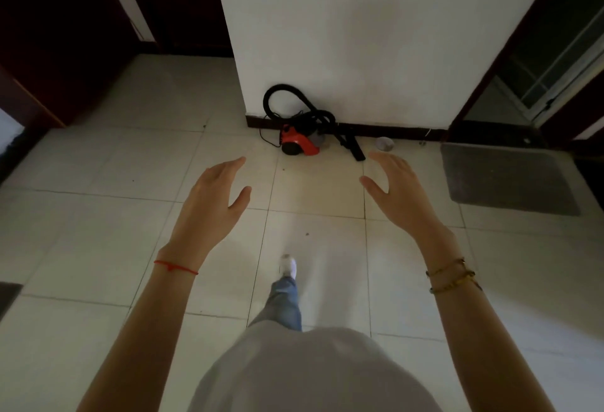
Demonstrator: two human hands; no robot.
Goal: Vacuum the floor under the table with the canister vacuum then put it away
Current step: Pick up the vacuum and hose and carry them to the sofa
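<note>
Ahead, a red vacuum (300, 143) is seen on the floor (98, 215) against the wall (359, 35). Left hand (212, 202) and right hand (400, 194) are raised, each grip wide, nothing held.

Red canister vacuum (299, 142) with black hose (283, 95), grey mat (510, 179), pale tiled floor (98, 215)

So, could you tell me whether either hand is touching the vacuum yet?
Apart. The head view shows bare floor tiles between the vacuum and both the left hand and right hand.
</note>
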